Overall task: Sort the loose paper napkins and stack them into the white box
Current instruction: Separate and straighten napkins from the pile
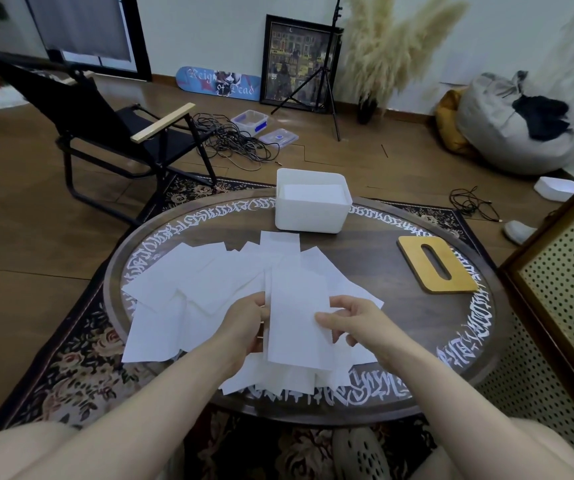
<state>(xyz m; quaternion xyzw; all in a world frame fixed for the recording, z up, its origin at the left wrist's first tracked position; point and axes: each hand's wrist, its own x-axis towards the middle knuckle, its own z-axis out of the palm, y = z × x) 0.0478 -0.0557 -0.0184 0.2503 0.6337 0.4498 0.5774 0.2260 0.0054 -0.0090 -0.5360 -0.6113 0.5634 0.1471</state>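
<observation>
Both hands meet over the near half of the round table, each closed on the same small sheaf of napkins, a long narrow bundle standing lengthwise between them. The left hand grips the bundle's left edge, fingers curled behind the paper and mostly hidden by it; the right hand pinches the right edge, thumb lying across the front face and the other fingers bent underneath. The bundle's far end reaches past the fingertips, its near end hangs below the wrists. Under and around both hands lie the loose napkins, overlapping at many angles, most of them spread out to the left of the left hand, some showing beyond the right hand and beneath the forearms near the table's front rim. The white box stands well beyond the hands, straight ahead at the far edge of the table, open on top, with white napkins already lying flat inside. Ahead and to the right of the right hand, apart from the paper, lies a wooden lid with a slot.
</observation>
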